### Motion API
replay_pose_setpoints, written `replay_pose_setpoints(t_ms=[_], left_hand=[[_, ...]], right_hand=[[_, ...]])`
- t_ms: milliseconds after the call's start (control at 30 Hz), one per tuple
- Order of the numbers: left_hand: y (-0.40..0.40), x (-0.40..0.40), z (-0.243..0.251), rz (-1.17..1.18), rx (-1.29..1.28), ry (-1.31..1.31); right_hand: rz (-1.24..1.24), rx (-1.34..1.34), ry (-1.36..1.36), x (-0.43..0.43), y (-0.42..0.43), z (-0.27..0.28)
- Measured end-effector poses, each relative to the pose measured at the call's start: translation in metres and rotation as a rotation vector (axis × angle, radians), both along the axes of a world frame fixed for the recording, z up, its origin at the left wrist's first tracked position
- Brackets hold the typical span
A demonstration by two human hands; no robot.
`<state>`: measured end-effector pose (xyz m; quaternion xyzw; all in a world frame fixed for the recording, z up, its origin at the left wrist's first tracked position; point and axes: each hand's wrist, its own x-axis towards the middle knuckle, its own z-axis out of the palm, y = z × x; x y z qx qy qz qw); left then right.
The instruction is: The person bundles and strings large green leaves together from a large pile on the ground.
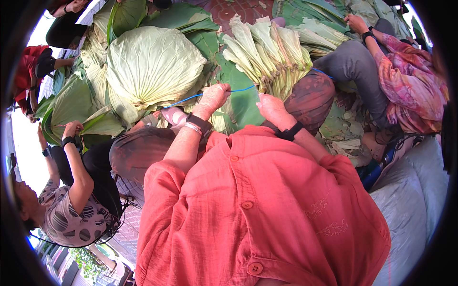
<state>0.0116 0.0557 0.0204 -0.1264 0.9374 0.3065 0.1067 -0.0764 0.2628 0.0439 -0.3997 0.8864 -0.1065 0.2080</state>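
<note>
A thin blue cord [243,89] runs through the closed fingers of my left hand [214,99]. From there it reaches left to the base of a stack of large pale-green lotus leaves [154,68]. Rightward it meets a row of gathered, folded dry lotus leaves [275,53] and shows again on their far side. My right hand [274,110] is just below that row's left edge, its fingertips pinched together near the cord. What lies between those fingertips is too small to make out. The gathered leaves lean against my right knee [311,96].
A person [71,211] at the left handles a green lotus leaf [68,107]. On the right, another person's hand [357,25] touches further leaves. Leaf scraps [343,132] lie beside my right leg. A silvery plastic sack [411,200] is at the lower right.
</note>
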Motion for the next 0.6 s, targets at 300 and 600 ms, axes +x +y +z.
replay_pose_setpoints(t_ms=[300, 600], left_hand=[[-0.002, 0.000, -0.002, 0.005, 0.068, 0.000], [0.000, 0.000, -0.002, 0.069, 0.159, -0.036]], right_hand=[[-0.087, 0.089, 0.035, -0.008, -0.014, -0.015], [0.111, -0.059, -0.159, 0.010, -0.046, 0.000]])
